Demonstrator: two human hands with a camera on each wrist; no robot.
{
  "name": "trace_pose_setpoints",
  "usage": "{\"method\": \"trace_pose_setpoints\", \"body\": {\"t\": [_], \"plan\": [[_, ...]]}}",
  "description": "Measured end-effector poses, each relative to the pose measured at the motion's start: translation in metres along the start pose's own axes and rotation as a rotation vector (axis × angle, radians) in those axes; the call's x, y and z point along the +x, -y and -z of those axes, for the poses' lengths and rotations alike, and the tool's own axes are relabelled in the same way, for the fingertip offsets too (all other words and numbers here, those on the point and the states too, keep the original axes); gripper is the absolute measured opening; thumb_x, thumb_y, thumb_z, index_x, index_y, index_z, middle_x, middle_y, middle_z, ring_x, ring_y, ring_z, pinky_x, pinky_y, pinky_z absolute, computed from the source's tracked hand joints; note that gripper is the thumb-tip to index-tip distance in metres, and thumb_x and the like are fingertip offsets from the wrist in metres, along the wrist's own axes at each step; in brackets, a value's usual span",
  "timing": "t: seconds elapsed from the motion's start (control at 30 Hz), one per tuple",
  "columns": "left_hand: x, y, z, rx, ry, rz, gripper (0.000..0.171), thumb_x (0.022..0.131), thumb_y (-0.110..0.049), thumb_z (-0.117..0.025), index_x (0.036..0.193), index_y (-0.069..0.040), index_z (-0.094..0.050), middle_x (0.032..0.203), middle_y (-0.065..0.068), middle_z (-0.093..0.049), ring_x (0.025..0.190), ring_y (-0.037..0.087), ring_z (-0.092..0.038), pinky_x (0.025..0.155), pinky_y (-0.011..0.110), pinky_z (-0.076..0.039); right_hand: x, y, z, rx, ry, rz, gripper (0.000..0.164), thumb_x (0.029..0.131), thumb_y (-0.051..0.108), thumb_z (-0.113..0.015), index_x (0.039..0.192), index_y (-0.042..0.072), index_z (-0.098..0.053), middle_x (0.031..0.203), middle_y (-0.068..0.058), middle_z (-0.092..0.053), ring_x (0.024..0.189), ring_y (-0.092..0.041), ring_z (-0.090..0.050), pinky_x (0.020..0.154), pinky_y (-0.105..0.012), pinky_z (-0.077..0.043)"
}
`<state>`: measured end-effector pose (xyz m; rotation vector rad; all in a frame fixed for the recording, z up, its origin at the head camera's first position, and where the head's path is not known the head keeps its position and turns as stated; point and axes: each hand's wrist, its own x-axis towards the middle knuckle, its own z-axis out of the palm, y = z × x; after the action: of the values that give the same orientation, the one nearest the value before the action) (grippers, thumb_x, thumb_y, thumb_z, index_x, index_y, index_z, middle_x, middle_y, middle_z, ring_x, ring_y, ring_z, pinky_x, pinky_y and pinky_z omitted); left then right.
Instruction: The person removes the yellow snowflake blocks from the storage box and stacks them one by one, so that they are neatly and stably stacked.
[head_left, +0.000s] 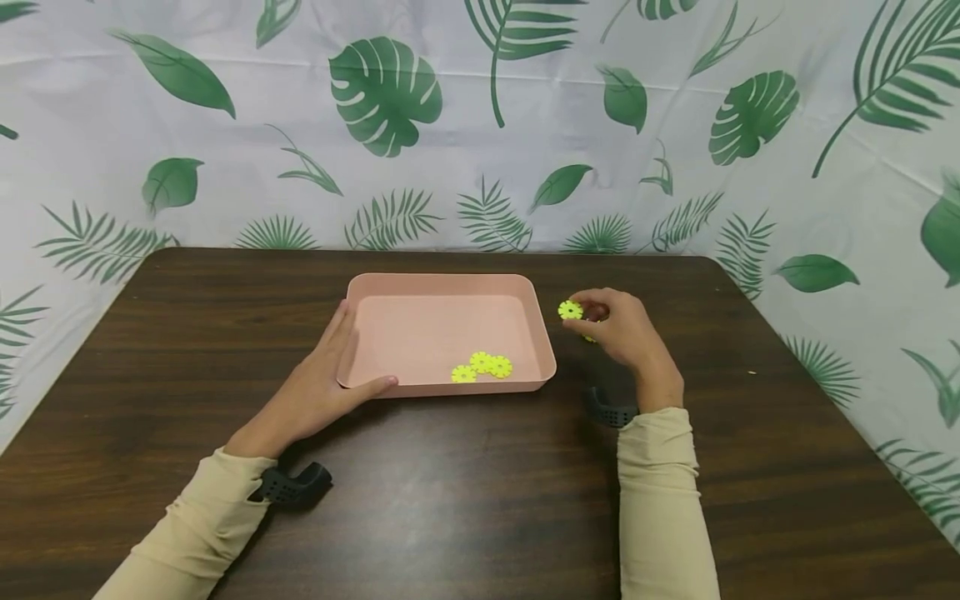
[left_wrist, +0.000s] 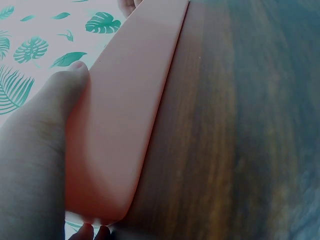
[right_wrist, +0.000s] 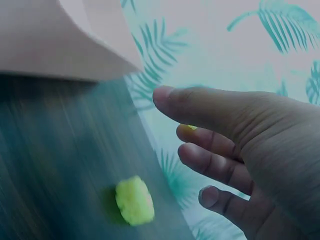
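A pink rectangular tray (head_left: 442, 389) lies on the table with several yellow-green notched discs (head_left: 482, 362) near its front right, some overlapping. My left hand (head_left: 324, 375) rests against the tray's front left corner. Its thumb lies along the front rim and its straight fingers along the left side. Right of the tray, my right hand (head_left: 617, 329) pinches one yellow-green notched disc (head_left: 570, 310) between thumb and fingers. In the right wrist view only a sliver of it shows behind the thumb. A further yellow-green piece (right_wrist: 135, 201) is on the table below that hand.
The dark wood-grain table (head_left: 465, 500) reaches back to a white cloth with green leaf prints (head_left: 386, 96). Black bands (head_left: 292, 485) are on both wrists, over beige sleeves. A tiny pale speck (head_left: 752, 372) lies on the table at the right.
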<state>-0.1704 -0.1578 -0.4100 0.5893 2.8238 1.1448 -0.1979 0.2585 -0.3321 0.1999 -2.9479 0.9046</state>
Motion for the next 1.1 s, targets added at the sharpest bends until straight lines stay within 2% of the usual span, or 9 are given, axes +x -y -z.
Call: {"method": "trace_pose_setpoints", "body": {"t": [0.2,0.57,1.1], "plan": [[0.001,0.000,-0.001,-0.002,-0.002,0.002,0.115,0.091,-0.066,-0.068,0.167,-0.017,0.004,0.173,-0.003,0.011,0.158,0.032,-0.009,0.118,0.064,-0.024,-0.004,-0.021,0.010,-0.003,-0.025,-0.035,0.043,0.097,0.017,-0.075,0.133,-0.006,-0.066,0.109,-0.023,-0.066,0.096,-0.034,-0.061,0.078,-0.039,-0.052],[0.002,0.000,-0.001,0.010,0.004,0.014,0.116,0.091,-0.067,-0.068,0.167,-0.017,0.003,0.173,-0.003,0.011,0.158,0.032,-0.009,0.118,0.064,-0.024,-0.012,-0.048,0.015,0.036,-0.061,-0.109,0.043,0.100,0.020,-0.072,0.134,-0.004,-0.064,0.114,-0.024,-0.065,0.098,-0.034,-0.060,0.079,-0.037,-0.050],[0.001,-0.001,-0.001,0.012,0.006,0.013,0.115,0.091,-0.065,-0.068,0.167,-0.017,0.003,0.173,-0.001,0.010,0.159,0.030,-0.007,0.119,0.065,-0.023,-0.003,-0.061,0.002,0.048,-0.033,-0.122,0.042,0.099,0.022,-0.073,0.129,-0.007,-0.066,0.112,-0.025,-0.065,0.095,-0.034,-0.058,0.078,-0.035,-0.050]]}}
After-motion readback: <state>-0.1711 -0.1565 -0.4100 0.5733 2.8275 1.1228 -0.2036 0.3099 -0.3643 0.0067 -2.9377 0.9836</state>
